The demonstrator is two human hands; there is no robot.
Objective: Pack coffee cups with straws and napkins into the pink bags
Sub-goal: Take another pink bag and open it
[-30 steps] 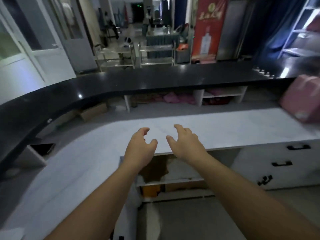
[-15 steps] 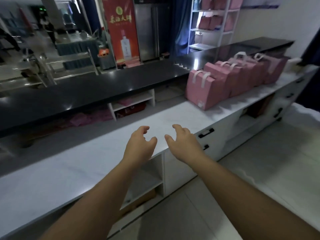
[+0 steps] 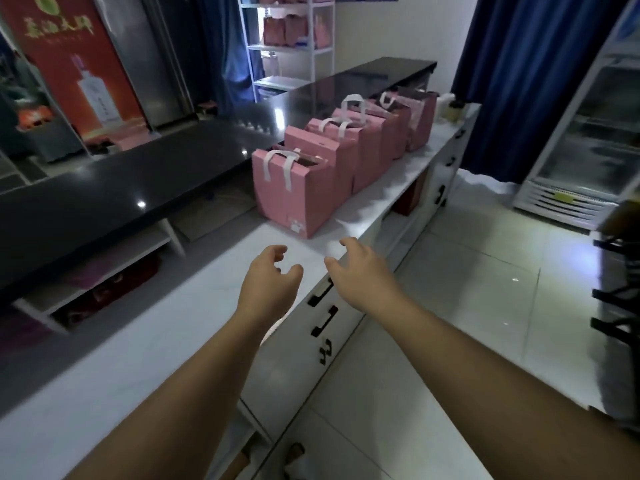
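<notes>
Several pink bags with white handles stand in a row on the white counter (image 3: 145, 327); the nearest pink bag (image 3: 294, 192) is just beyond my hands, and the farthest pink bag (image 3: 417, 121) stands near the counter's end. My left hand (image 3: 272, 282) and my right hand (image 3: 356, 268) hover side by side over the counter's front edge, fingers loosely curled, holding nothing. A pale cup-like object (image 3: 450, 110) sits past the last bag, too blurred to identify. No straws or napkins are visible.
A black raised bar top (image 3: 114, 188) runs behind the white counter. White drawers with black handles (image 3: 323, 320) sit below my hands. A glass-door fridge (image 3: 588, 133) stands at the right, blue curtains behind it, a white shelf rack (image 3: 287, 46) at the back.
My view has swung to the right, bringing the row of pink bags closer and more central. Both hands keep the same loose pose in front of me.
</notes>
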